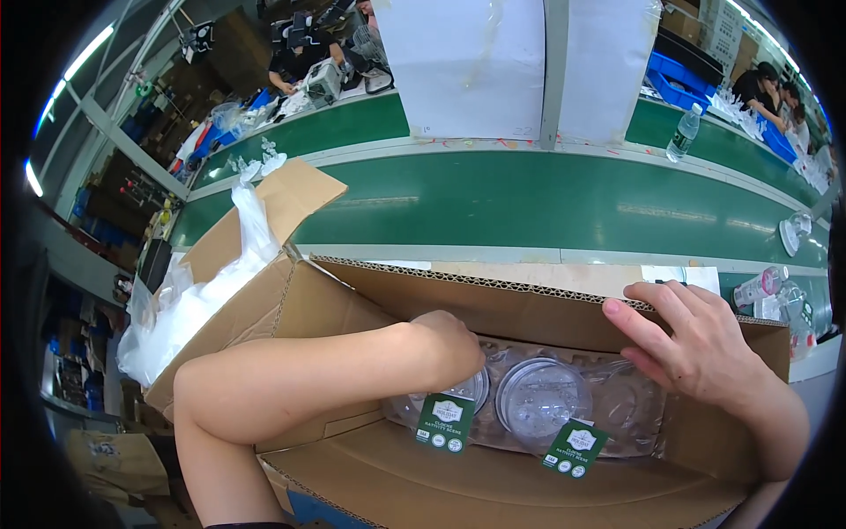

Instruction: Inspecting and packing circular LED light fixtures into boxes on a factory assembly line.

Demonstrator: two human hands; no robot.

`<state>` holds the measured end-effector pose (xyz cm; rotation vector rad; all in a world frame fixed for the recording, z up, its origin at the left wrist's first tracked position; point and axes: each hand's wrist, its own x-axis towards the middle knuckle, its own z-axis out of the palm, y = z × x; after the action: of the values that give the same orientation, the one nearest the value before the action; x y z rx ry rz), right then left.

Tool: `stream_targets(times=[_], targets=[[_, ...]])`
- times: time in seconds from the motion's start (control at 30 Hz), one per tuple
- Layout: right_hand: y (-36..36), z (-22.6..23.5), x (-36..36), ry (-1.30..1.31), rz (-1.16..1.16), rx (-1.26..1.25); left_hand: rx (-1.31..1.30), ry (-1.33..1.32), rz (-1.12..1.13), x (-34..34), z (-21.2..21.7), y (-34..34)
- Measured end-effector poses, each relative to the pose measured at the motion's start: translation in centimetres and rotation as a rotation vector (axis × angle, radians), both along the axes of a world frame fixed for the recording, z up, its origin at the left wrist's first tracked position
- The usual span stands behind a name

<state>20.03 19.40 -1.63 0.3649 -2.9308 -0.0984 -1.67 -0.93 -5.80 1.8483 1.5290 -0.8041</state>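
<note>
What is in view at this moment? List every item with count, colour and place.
cardboard box: one, brown, open, front centre
clear plastic domed packs: several, transparent, lying inside the box
green label cards: two, dark green with white print, on the packs' near edge
plastic bag liner: one, whitish, spilling from a second open carton at left
conveyor belt: one, green, running across behind the box
white panels: two, upright beyond the belt
water bottle: one, clear, standing at the belt's far right
blue bins: a few, far right
co-workers: seated at far benches
left hand: reaching down into the box onto the packs
right hand: resting on the box's far wall
</note>
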Motion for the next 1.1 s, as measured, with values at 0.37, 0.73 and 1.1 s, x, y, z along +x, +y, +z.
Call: stream_targets(times=[0.37, 0.73, 1.1], targets=[[0.12, -0.08, -0.11, 0.006, 0.006, -0.001, 0.007, 0.043, -0.023, 0.16, -0.32, 0.2], [0.03, -0.19, -0.19, 0.016, 0.002, 0.008, -0.016, 0.031, -0.028, 0.23, -0.51, 0.38], [-0.04, -0.08, -0.24, 0.019, 0.006, 0.004, -0.082, 0.022, -0.035, 0.49, -0.12, 0.76]])
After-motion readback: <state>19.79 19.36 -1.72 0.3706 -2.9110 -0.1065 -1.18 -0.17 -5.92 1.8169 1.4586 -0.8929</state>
